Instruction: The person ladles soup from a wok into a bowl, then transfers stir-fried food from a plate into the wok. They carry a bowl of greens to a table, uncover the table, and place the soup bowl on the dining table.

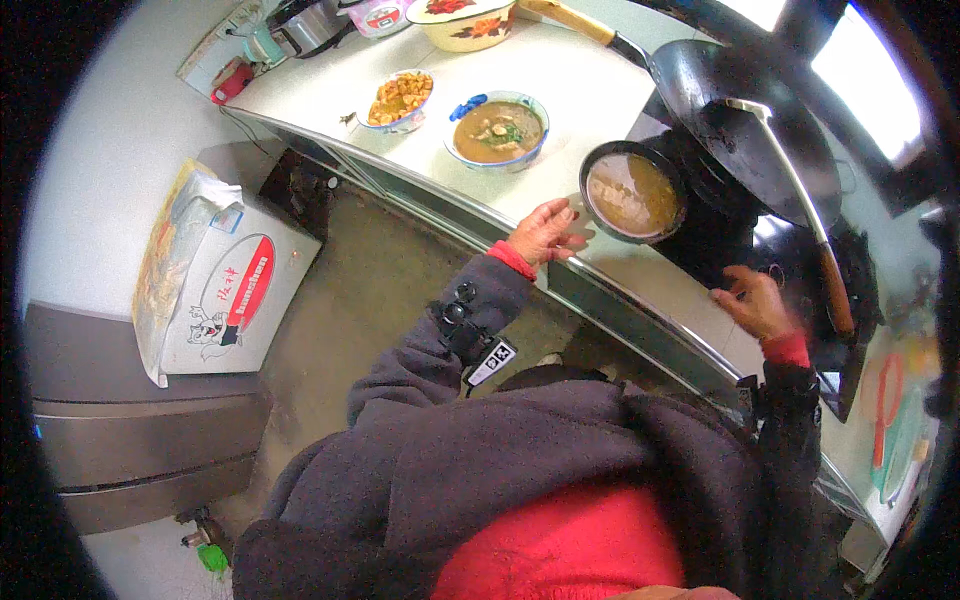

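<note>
My left hand is at the counter's front edge with its fingers spread and nothing in it. Just beyond it, and apart from the fingertips as far as I can see, a dark round pan holds brownish broth with pale pieces. My right hand hovers by the stove's near side, slightly smeared, fingers curved but apart, holding nothing visible. Farther left stands a bowl of soup with green bits on top and a blue spoon handle at its rim. Behind that sits a bowl of orange-yellow pieces.
A large black wok rests on the stove, with a wooden-handled metal utensil across it. A flowered enamel basin and a rice cooker stand at the back. To my left, a white carton sits on a grey cabinet.
</note>
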### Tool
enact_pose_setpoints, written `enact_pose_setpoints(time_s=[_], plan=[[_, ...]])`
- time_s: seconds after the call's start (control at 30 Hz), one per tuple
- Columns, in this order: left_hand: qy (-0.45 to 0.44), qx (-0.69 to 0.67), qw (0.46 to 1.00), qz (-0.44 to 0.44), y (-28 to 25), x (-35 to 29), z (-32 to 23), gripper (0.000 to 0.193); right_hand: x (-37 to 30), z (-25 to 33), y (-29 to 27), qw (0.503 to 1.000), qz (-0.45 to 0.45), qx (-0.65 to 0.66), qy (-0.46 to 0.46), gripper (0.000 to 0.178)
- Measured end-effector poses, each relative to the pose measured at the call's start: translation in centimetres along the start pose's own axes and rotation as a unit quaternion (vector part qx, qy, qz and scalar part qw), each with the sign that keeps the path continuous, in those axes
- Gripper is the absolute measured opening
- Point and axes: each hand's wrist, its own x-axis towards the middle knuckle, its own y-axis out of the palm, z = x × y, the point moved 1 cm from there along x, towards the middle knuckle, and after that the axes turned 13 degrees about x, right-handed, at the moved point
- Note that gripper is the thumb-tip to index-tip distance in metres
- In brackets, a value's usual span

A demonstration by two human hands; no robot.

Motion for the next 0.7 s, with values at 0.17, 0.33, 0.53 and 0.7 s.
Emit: enact_pose_setpoints(time_s=[0.17,0.33,0.53,0.7], plan=[[-0.011,-0.009,1.000,0.024,-0.6,0.7,-0.1,0.060,2.1,5.0,4.2,0.937,0.025,0.333,0.103,0.056],[-0.012,-0.046,0.999,0.009,0.0,-0.5,0.0,0.062,3.1,5.9,5.8,0.870,0.033,0.475,0.129,0.056],[-0.033,-0.067,0.993,-0.088,-3.7,-2.8,-0.8,0.039,3.9,5.6,5.4,0.807,-0.013,0.568,0.159,0.051],[0.053,-0.108,0.973,-0.195,-13.9,-1.8,-2.2,0.053,7.6,7.0,8.0,0.735,0.030,0.666,0.123,0.042]])
